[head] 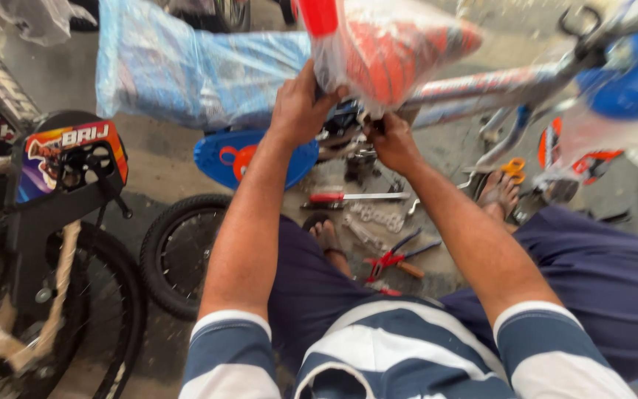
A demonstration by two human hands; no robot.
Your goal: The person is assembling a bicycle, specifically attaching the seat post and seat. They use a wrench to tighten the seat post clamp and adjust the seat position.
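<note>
Both hands work under a plastic-wrapped orange bicycle saddle [400, 48] — the left hand [300, 107] clasps the seat post just below it, seemingly to steady it, while the right hand [391, 142] pinches something small at the dark clamp; what, cannot be told. On the concrete floor [156, 159] below lie a red-handled screwdriver [356, 197] and red pliers [394, 258], near the person's feet.

Soft even daylight, faint shadows; motion blur throughout (worst at top), glare on plastic wrap [378, 52], wide-angle edge stretch
</note>
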